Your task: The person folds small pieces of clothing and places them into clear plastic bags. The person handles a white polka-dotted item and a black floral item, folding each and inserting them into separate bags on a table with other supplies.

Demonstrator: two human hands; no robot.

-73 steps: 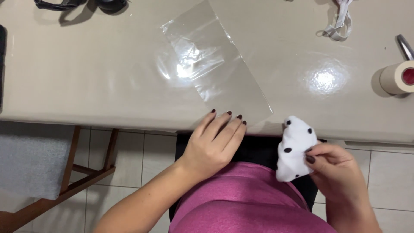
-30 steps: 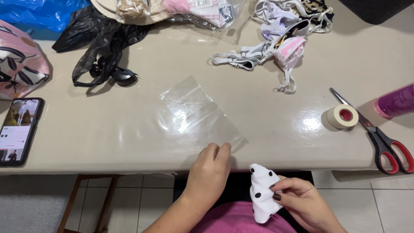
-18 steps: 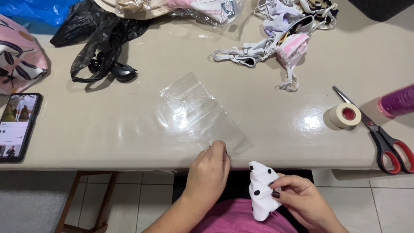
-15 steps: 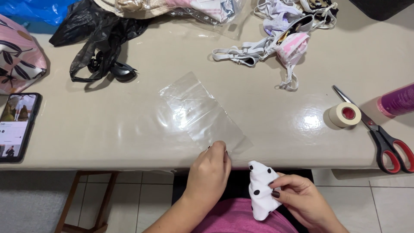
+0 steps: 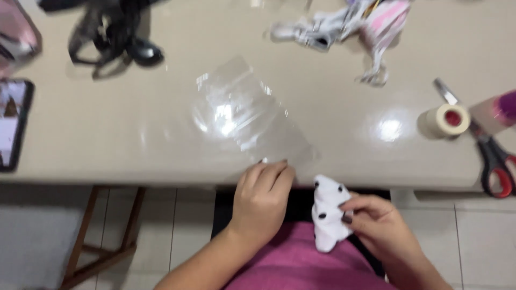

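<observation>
A: Where are the hands?

B: The left hand [image 5: 262, 198] lies at the near edge of the desk [image 5: 107, 139], fingers together, their tips on the near corner of the clear plastic bag [image 5: 247, 115]. Through the blur I cannot tell whether they pinch it or only press it. The right hand [image 5: 376, 225] is off the desk, over the lap, closed on a white cloth with black dots [image 5: 328, 217] just below the edge.

A: Any room around the bag?

B: Bare desk left of it, up to the phone [image 5: 13, 121] at the left edge. On the right, a bare stretch before the tape roll [image 5: 446, 119] and red-handled scissors [image 5: 492, 156]. Behind it, a black bag [image 5: 107, 32] and strappy garments [image 5: 349, 24], well apart.
</observation>
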